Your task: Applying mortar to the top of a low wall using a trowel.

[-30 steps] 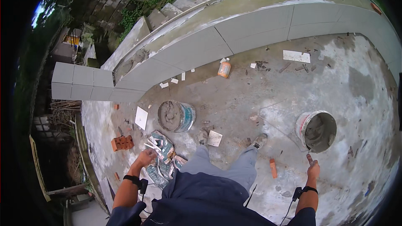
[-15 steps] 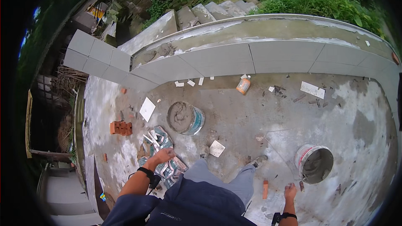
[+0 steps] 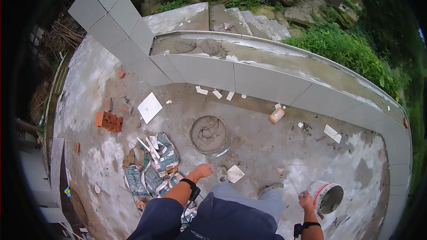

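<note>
My left hand point(image 3: 203, 170), loosely curled, hangs over the floor by my shoe, with nothing visible in it. Just beyond it stands a round bucket point(image 3: 224, 149) full of grey mortar point(image 3: 209, 132). A square white tile piece point(image 3: 235, 174) lies to the right of that hand. My right hand point(image 3: 306, 200) is curled too, close to the left side of a white bucket point(image 3: 318, 191) with a red band. That bucket leans with its mouth to the right and grey mortar point(image 3: 331, 199) inside. In the picture the hand and bucket nearly meet; whether they touch I cannot tell.
Crumpled green and white bags point(image 3: 153, 182) lie at left, near stacked red bricks point(image 3: 109, 122) and a white tile point(image 3: 150, 107). A low grey-tiled wall point(image 3: 267, 82) curves across the far side. An orange bottle point(image 3: 276, 115) and tile scraps lie along its foot.
The view has swung, so the floor things sit lower in the picture. My left hand has moved off the bags toward the mortar bucket. My right hand is nearer the white bucket.
</note>
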Demonstrator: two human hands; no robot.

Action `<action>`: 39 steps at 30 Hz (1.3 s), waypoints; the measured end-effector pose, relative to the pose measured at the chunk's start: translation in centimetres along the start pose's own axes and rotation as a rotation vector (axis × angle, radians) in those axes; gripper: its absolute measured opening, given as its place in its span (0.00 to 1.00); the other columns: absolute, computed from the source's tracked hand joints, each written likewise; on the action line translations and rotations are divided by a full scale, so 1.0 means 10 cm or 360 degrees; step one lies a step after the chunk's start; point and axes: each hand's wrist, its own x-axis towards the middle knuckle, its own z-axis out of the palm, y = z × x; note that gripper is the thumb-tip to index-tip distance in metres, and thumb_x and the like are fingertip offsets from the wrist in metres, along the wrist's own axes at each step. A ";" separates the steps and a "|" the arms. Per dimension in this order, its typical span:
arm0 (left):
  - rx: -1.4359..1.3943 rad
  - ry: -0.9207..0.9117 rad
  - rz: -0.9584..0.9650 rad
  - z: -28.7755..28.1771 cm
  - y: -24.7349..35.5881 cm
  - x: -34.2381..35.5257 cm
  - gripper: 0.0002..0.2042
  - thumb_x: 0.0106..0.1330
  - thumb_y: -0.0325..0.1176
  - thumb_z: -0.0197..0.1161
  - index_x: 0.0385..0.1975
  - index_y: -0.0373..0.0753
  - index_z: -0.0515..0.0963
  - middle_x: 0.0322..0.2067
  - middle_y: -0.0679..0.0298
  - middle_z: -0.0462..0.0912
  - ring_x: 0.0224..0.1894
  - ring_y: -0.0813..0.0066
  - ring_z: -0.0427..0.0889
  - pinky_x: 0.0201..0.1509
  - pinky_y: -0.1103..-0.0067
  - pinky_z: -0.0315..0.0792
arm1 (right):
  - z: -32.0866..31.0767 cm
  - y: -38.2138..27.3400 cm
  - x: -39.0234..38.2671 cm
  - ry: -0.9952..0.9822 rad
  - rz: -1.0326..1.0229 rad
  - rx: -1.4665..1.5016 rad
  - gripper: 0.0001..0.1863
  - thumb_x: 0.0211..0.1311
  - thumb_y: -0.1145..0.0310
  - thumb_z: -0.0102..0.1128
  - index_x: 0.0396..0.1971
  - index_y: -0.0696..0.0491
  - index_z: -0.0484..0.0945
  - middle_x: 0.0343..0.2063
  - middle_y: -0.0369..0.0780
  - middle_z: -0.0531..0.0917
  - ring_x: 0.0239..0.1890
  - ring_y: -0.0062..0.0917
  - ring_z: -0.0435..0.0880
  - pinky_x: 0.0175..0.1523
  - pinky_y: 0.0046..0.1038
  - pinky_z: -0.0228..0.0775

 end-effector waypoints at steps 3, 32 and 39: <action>-0.0191 0.0173 0.0061 -0.09 -0.57 -0.07 0.18 0.59 0.48 0.55 0.35 0.40 0.80 0.38 0.48 0.83 0.44 0.47 0.80 0.50 0.61 0.73 | 0.17 -1.46 0.10 -0.0160 -0.0166 -0.0075 0.18 0.52 0.60 0.62 0.41 0.54 0.80 0.32 0.48 0.85 0.40 0.42 0.84 0.47 0.39 0.75; -0.0562 -0.0321 0.0008 -0.30 -1.07 1.94 0.30 0.63 0.47 0.60 0.61 0.36 0.65 0.59 0.48 0.70 0.62 0.51 0.67 0.66 0.67 0.62 | 3.98 -4.65 3.37 -0.0712 -0.0107 0.0577 0.37 0.69 0.38 0.33 0.54 0.58 0.73 0.55 0.54 0.75 0.60 0.46 0.70 0.64 0.38 0.60; -0.0637 -0.0572 -0.0027 -0.06 -1.22 1.76 0.35 0.52 0.55 0.67 0.55 0.36 0.71 0.49 0.43 0.78 0.53 0.48 0.76 0.58 0.63 0.69 | 3.36 -5.27 2.07 -0.0432 -0.0397 0.0146 0.33 0.66 0.44 0.47 0.54 0.61 0.68 0.43 0.58 0.79 0.49 0.53 0.77 0.56 0.44 0.66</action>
